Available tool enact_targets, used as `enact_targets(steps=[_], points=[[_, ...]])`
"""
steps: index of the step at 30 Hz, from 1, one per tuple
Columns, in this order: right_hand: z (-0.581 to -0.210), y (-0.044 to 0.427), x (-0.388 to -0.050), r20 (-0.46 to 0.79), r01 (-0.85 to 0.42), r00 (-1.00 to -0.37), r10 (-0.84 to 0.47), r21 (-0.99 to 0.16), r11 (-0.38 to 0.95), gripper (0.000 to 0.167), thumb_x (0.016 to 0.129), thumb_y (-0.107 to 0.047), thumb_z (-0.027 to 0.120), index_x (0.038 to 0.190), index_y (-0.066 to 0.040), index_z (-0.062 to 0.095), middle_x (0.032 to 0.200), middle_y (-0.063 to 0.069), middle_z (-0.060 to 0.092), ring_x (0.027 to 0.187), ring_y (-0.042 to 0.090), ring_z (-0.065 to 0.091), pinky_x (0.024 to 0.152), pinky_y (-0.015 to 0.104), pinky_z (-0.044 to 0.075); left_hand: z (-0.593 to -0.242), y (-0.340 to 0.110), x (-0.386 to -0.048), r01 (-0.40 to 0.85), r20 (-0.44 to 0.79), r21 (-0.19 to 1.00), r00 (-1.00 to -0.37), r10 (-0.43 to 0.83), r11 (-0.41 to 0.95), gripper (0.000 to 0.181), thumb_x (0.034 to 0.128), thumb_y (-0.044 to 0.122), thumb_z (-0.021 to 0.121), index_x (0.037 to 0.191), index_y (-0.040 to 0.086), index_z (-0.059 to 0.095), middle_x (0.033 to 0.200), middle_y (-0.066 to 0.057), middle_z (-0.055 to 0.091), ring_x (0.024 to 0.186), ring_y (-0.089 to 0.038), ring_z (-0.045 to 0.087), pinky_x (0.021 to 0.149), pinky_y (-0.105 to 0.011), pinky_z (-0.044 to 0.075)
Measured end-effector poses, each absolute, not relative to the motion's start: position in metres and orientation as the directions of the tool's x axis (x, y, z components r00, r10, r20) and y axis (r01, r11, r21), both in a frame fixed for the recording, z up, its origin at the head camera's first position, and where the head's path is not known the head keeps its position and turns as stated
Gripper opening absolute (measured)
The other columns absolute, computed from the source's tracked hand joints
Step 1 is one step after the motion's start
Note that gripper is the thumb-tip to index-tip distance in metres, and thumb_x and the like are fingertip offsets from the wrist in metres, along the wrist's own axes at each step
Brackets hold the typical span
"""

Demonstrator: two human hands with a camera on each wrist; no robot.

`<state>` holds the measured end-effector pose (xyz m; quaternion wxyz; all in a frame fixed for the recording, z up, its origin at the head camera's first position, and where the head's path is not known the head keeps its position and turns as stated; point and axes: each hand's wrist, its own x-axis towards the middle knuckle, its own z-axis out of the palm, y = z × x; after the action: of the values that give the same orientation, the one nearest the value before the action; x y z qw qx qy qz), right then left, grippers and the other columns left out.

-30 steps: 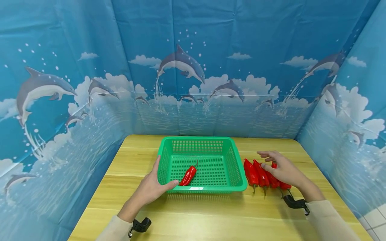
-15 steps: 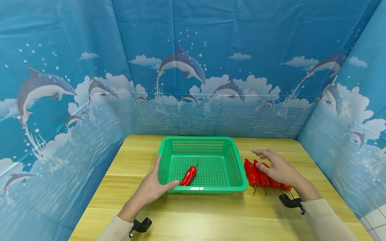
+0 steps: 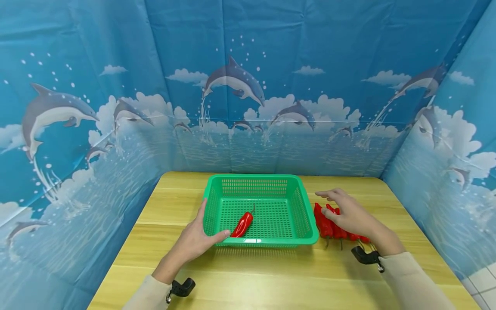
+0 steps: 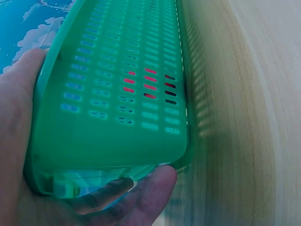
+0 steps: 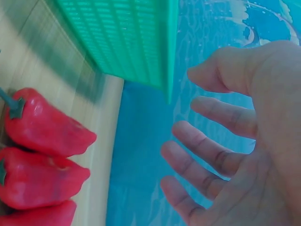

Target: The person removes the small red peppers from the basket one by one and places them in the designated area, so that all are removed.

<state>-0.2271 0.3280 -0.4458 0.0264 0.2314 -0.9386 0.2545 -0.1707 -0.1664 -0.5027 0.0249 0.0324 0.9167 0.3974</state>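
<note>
A green plastic basket [image 3: 271, 242] sits on the table with one red chili pepper [image 3: 243, 224] lying inside, its stem toward the back. My left hand [image 3: 193, 243] grips the basket's front left corner; in the left wrist view the thumb lies at the rim and the fingers [image 4: 157, 190] reach round the end wall. To the right of the basket lies a row of several red peppers [image 3: 322, 224], stems toward me. Above them hovers my right hand [image 3: 348, 215], fingers spread and holding nothing. The right wrist view shows it apart from the peppers [image 5: 47, 125] and the basket wall [image 5: 127, 42].
The wooden table [image 3: 248, 275] reaches out in front of and beside the basket. A blue dolphin-print curtain [image 3: 248, 150] stands along its back and both sides. Black devices [image 3: 183, 287] are strapped to the wrists.
My right hand has moved left over the row of peppers, toward the basket. The left hand, the basket and the pepper inside have stayed in place.
</note>
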Motion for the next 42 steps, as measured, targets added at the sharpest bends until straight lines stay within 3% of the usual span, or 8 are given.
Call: enact_targets(steps=[11,18,42], points=[[-0.433,0.312,-0.225,0.167,-0.486,-0.871,-0.463,-0.441,0.755,0.051,0.116,-0.017,0.074,0.165,-0.005,0.063,0.16,0.025,0.063,0.14,0.048,0.068,0.113,0.071,0.06,-0.502,-0.166,-0.17,0.032,-0.025,0.729,-0.997,0.073,0.683,0.138,0.0939,0.08,0.084,0.19,0.034,-0.003,0.186,-0.029,0.039,0.16,-0.061,0.054,0.12,-0.08,0.053],[-0.428,0.302,-0.228,0.164,-0.512,-0.854,-0.493,-0.425,0.746,0.053,0.116,-0.018,0.075,0.165,-0.005,0.062,0.164,0.023,0.061,0.142,0.047,0.067,0.116,0.071,0.058,-0.501,-0.165,-0.171,0.039,-0.018,0.731,-0.997,0.076,0.681,0.137,0.095,0.077,0.085,0.19,0.032,-0.003,0.184,-0.031,0.042,0.156,-0.061,0.059,0.117,-0.079,0.056],[-0.41,0.266,-0.248,0.115,-0.577,-0.802,-0.586,-0.406,0.709,0.057,0.115,-0.024,0.076,0.17,-0.018,0.061,0.174,0.022,0.055,0.159,0.051,0.056,0.125,0.075,0.051,-0.501,-0.166,-0.173,0.044,-0.017,0.732,-0.996,0.083,0.68,0.135,0.0972,0.072,0.086,0.19,0.031,-0.004,0.184,-0.032,0.04,0.156,-0.062,0.059,0.116,-0.079,0.057]])
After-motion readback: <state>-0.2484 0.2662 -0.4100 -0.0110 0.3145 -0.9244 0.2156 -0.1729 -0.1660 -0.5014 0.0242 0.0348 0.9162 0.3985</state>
